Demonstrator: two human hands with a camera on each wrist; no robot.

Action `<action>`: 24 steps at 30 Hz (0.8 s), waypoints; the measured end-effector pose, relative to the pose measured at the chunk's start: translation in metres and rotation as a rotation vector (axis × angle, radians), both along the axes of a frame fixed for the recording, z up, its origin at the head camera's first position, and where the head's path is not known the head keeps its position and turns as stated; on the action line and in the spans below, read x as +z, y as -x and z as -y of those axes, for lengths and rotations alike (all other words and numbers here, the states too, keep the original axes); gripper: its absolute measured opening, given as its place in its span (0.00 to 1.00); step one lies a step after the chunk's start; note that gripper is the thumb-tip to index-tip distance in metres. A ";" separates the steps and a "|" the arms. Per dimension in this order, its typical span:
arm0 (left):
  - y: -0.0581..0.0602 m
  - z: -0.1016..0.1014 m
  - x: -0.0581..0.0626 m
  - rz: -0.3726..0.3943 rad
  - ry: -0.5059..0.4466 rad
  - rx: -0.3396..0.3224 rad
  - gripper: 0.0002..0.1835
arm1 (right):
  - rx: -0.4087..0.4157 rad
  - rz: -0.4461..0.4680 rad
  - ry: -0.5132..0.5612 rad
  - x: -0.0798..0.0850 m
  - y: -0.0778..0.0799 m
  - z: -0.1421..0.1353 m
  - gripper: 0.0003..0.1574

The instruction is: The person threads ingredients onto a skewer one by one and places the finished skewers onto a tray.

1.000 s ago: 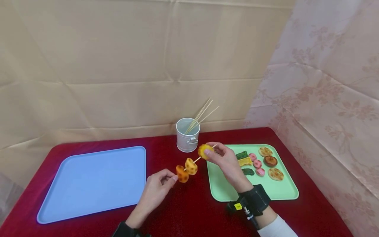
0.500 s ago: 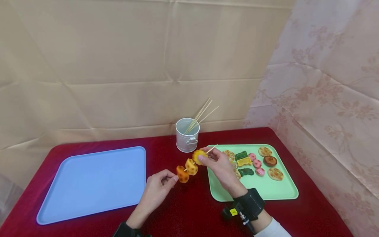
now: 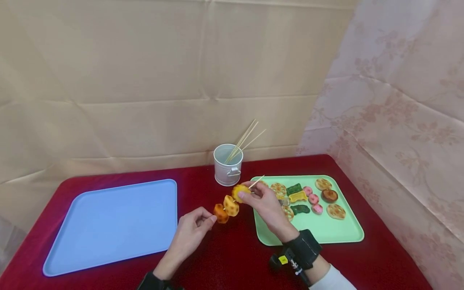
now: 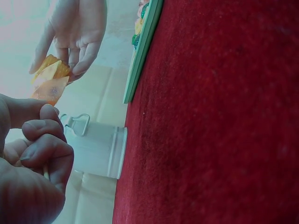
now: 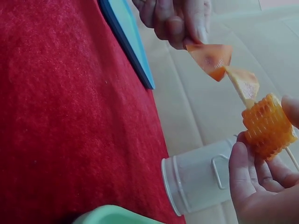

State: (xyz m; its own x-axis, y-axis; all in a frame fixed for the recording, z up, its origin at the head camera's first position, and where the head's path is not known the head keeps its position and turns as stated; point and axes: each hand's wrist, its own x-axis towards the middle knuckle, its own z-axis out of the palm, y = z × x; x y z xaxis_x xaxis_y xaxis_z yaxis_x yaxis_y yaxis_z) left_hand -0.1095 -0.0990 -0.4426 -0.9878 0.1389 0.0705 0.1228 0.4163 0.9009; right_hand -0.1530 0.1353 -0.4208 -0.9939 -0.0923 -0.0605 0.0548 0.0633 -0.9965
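Note:
My left hand (image 3: 190, 231) grips the lower end of a wooden skewer (image 3: 256, 182), whose stub (image 4: 46, 171) shows among the curled fingers in the left wrist view. Threaded on it are an orange spotted wedge (image 3: 220, 214) close to those fingertips, a pale yellow spotted wedge (image 3: 231, 206), and a ridged yellow corn piece (image 3: 239, 194). My right hand (image 3: 268, 207) pinches the corn between thumb and fingers, and the skewer's bare tip sticks out beyond it. In the right wrist view, the corn (image 5: 267, 126) sits against the pale wedge (image 5: 244, 84).
A blue tray (image 3: 116, 225) lies left. On the right, a green tray (image 3: 326, 233) bears toy food: pink rings (image 3: 313, 198), green pieces (image 3: 300, 209), a yellow piece (image 3: 298, 196) and browned rounds (image 3: 336, 211). A small white bucket (image 3: 227, 173) with several skewers (image 3: 243, 141) stands behind.
My right hand has slid the corn piece down the skewer toward the pale wedge, moving left. More of the tip now shows. The left hand has stayed almost still.

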 end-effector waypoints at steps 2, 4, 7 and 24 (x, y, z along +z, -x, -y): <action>0.000 0.001 0.000 -0.012 -0.002 -0.007 0.07 | 0.006 0.003 -0.013 0.000 0.001 -0.001 0.29; 0.000 0.001 0.000 -0.020 -0.008 -0.009 0.07 | 0.023 0.007 -0.023 0.001 0.003 -0.002 0.29; 0.000 0.002 0.000 -0.025 -0.018 -0.006 0.06 | 0.071 0.005 -0.032 0.003 0.006 -0.008 0.30; -0.001 0.009 -0.001 -0.021 -0.047 0.066 0.04 | 0.017 -0.167 -0.517 0.014 0.047 -0.063 0.24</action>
State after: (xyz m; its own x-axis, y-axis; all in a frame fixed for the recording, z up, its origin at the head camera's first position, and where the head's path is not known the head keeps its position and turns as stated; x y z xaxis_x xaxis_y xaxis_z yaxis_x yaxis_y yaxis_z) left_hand -0.1081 -0.1080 -0.4440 -0.9930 0.0694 0.0958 0.1151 0.3815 0.9172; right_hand -0.2000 0.1986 -0.4066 -0.9925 -0.1088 0.0567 -0.1073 0.5470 -0.8302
